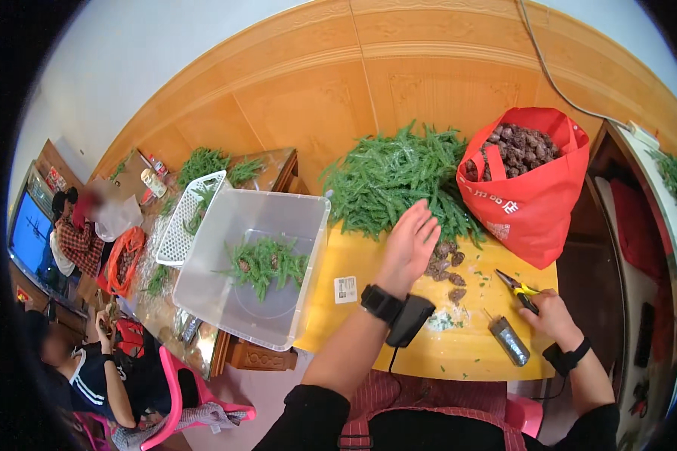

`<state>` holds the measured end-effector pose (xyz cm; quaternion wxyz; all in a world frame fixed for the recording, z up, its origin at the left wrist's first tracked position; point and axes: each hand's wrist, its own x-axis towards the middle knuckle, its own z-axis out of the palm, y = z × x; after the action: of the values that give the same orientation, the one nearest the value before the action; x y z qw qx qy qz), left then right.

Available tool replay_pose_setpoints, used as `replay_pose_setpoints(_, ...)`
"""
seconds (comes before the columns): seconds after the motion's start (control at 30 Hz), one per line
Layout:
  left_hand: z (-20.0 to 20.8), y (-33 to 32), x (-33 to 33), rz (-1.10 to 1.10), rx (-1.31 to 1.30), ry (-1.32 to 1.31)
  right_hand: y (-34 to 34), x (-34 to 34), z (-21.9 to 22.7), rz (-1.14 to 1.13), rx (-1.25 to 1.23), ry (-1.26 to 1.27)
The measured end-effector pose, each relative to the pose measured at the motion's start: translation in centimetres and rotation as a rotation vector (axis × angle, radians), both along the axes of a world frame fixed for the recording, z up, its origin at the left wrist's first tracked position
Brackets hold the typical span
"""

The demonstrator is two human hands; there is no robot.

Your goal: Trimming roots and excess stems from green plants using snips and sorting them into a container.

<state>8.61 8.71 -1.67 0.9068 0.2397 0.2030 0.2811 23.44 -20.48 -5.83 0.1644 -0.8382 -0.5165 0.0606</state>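
My left hand (412, 244) is stretched out over the yellow table (368, 331), fingers extended, at the front edge of a large heap of green artificial sprigs (402, 177). Nothing shows in its grasp, though part of the palm side is hidden. Several brown pine cones (456, 279) lie loose just right of it. On the right, my right hand (555, 319) is closed round the handles of pliers (515, 286) with yellow and black grips, jaws pointing up and left. Next to that hand lies a dark cylindrical bundle (510, 342) with thin ends sticking out.
A red bag (530, 199) full of pine cones stands at the back right. Left, a clear plastic bin (203, 289) holds green sprigs with cones, beside a white basket (184, 233). A small white label (345, 289) lies on the table. Other people sit at far left, near a pink chair (174, 395).
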Motion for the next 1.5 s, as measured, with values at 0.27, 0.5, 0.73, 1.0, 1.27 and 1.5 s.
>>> replay_pose_setpoints(0.27,0.4,4.5,6.6,0.04,0.08,0.019,-0.4,-0.2,-0.5,0.052,-0.073,0.024)
replay_pose_setpoints(0.5,0.0,5.4,7.1,0.075,0.039,-0.004,-1.4,0.1,-1.7,0.049,-0.025,0.024)
replay_pose_setpoints(0.73,1.2,4.0,4.0,0.254,0.165,-0.015,-1.3,-0.9,2.4,-0.014,-0.004,0.082)
replay_pose_setpoints(1.0,2.9,-2.1,-5.0,0.215,0.268,-0.049,1.6,-5.2,10.4,0.087,0.325,0.313)
replay_pose_setpoints(1.27,4.6,-7.2,-8.7,-0.098,0.498,-0.005,9.0,-8.9,10.4,0.116,0.607,0.453)
replay_pose_setpoints(1.5,4.4,-6.5,-9.7,0.198,0.668,0.05,9.5,-9.2,7.9,0.05,0.48,0.709)
